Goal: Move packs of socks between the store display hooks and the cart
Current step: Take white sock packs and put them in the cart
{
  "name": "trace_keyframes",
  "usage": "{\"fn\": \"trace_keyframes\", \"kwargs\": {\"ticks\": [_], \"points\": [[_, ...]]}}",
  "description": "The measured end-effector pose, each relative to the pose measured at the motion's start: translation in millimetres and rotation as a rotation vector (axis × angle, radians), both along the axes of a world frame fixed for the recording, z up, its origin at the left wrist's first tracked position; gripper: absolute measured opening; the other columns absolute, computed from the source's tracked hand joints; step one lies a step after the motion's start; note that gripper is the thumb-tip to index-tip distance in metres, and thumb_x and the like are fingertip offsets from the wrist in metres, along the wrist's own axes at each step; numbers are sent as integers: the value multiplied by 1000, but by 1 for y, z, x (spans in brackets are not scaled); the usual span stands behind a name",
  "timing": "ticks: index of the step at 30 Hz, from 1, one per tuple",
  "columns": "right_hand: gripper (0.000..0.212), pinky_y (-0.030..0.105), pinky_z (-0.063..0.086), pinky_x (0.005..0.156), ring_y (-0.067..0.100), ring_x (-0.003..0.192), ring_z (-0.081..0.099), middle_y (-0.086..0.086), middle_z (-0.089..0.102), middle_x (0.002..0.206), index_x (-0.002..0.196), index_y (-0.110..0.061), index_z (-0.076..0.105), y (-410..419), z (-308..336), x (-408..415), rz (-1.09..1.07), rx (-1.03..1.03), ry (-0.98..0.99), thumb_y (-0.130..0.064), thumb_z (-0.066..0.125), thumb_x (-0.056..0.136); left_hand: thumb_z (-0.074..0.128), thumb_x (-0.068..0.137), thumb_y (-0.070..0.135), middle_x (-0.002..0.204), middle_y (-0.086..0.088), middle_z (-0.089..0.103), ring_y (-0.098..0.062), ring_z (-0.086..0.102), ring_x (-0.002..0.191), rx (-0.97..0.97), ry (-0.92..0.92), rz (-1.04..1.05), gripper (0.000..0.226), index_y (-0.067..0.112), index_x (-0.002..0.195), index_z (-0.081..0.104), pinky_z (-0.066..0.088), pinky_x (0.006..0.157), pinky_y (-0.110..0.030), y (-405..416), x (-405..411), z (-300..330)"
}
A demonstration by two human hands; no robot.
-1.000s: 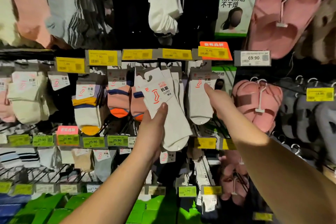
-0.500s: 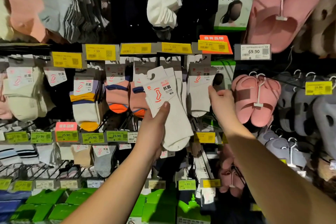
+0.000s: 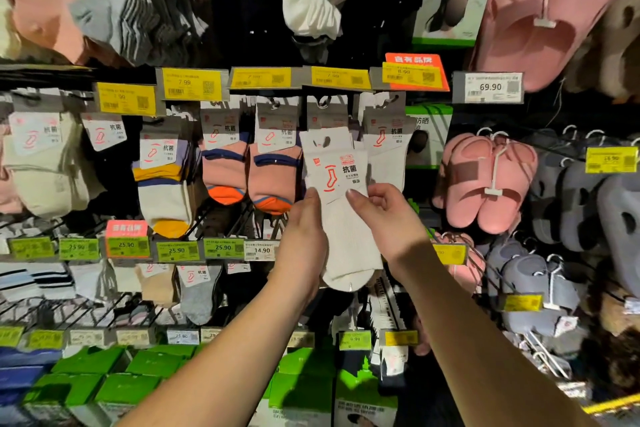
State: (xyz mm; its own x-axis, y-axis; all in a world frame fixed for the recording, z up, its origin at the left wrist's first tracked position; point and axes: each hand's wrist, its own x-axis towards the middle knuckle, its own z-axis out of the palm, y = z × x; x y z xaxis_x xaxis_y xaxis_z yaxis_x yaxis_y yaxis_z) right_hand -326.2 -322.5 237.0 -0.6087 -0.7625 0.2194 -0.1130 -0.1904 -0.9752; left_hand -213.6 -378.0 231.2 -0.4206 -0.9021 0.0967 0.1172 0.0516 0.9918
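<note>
Head view has your left hand (image 3: 304, 239) gripping the white sock pack (image 3: 341, 215) along its left edge, thumb laid on the front; your right hand (image 3: 384, 218) pinches the right edge just under the printed card, so both hands are clamped on the one pack, which hangs between them, off any hook that I can see, in front of the display.

My reading is that you are lining it up to hang; keep the card flat and upright; steer the cut-out hole (image 3: 321, 142) above your fingers toward the hook (image 3: 323, 102) straight above your hands, where like white packs (image 3: 388, 149) hang just up and right of your right hand; hold by the card rather than the soft toe, or the top may flop and miss the prong.

Fabric is ribbed knit, soft and limp, rounded at the toe below your palms; the card is stiff, smooth paper with red print; the hook looks like thin wire, partly hidden.

No cart shows.
</note>
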Motion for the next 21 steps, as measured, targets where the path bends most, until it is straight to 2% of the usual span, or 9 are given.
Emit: {"fn": "trace_keyframes", "kwargs": {"ticks": [3, 5, 8, 11, 13, 15, 17, 19, 21], "points": [[21, 25, 57, 78, 12, 97, 73, -2, 76, 108, 117, -16, 66, 2, -2, -1, 47, -22, -77, -23, 65, 97, 55, 91, 57, 111, 6, 73, -16, 69, 103, 43, 32, -2, 38, 29, 115, 60, 52, 99, -46, 3, 0, 2], [25, 33, 58, 87, 15, 102, 73, -3, 76, 112, 123, -18, 65, 2, -3, -5, 45, -24, -119, -25, 61, 100, 61, 93, 49, 107, 4, 76, -16, 73, 99, 90, 102, -16, 35, 23, 118, 61, 55, 96, -48, 3, -1, 1], [24, 44, 54, 98, 20, 106, 72, 0, 76, 113, 123, -20, 66, 3, -2, -11, 54, -27, -203, -28, 59, 101, 59, 98, 43, 108, 1, 76, -19, 73, 99, 120, 118, 11, 32, 19, 121, 60, 56, 94, -49, 0, -2, 2], [25, 45, 55, 97, 21, 105, 72, 2, 76, 114, 124, -19, 65, 11, 7, -23, 57, -58, -323, -28, 57, 102, 57, 99, 41, 111, 4, 73, -15, 71, 100, 63, 113, 54, 30, 19, 121, 59, 55, 92, -40, -4, 0, 2], [19, 45, 56, 95, 20, 103, 73, 1, 77, 110, 116, -20, 66, 15, 12, -37, 36, -72, -323, -29, 55, 103, 53, 103, 36, 111, 6, 71, -8, 67, 98, -7, 106, 98, 24, 19, 119, 59, 53, 87, -32, -7, 3, 3], [20, 47, 55, 97, 23, 106, 72, 5, 75, 114, 116, -17, 65, 18, 17, -51, 29, -85, -295, -28, 54, 104, 50, 103, 38, 104, 13, 68, -1, 63, 93, -39, 100, 116, 20, 24, 114, 58, 50, 80, -28, -9, 8, 7], [28, 42, 57, 92, 22, 108, 71, 8, 73, 120, 125, -13, 63, 16, 21, -61, 27, -63, -220, -28, 52, 104, 50, 103, 39, 98, 20, 65, 3, 61, 91, -44, 111, 123, 11, 31, 105, 57, 47, 75, -24, -10, 10, 8], [29, 41, 57, 92, 21, 108, 72, 5, 74, 118, 126, -13, 64, 13, 29, -69, 25, -57, -173, -29, 54, 104, 50, 104, 37, 96, 24, 63, 9, 59, 87, -34, 142, 116, 10, 34, 96, 54, 45, 72, -17, -11, 9, 9], [29, 44, 55, 96, 21, 107, 72, 3, 75, 115, 125, -16, 66, 7, 38, -75, -1, -56, -152, -32, 59, 101, 50, 104, 36, 96, 23, 64, 12, 59, 84, -35, 155, 108, 10, 33, 95, 55, 45, 71, -16, -9, 8, 10]]}}
